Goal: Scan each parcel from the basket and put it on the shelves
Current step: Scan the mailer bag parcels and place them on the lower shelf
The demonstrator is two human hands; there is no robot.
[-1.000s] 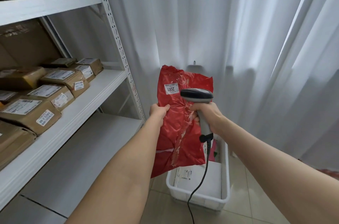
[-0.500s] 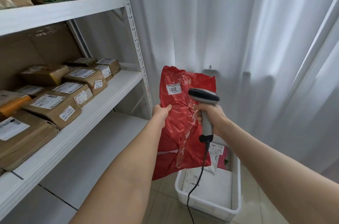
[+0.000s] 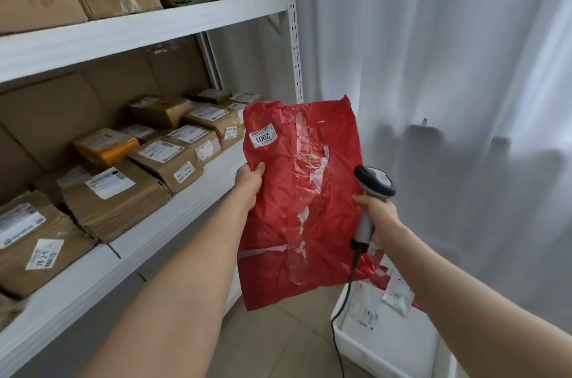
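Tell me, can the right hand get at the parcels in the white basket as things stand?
Probably not yet. The right hand grips the scanner, so it has no free fingers, and the red parcel held by the left hand hangs in front of part of the white basket.

The left hand (image 3: pixel 250 181) grips a red parcel (image 3: pixel 301 207) beside the shelves (image 3: pixel 173 207) while the right hand (image 3: pixel 379 219) grips a scanner (image 3: pixel 373 189).

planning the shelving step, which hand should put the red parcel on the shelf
Left. The left hand grips the red parcel by its edge, next to the shelf; the right hand holds the scanner, on the side away from the shelf.
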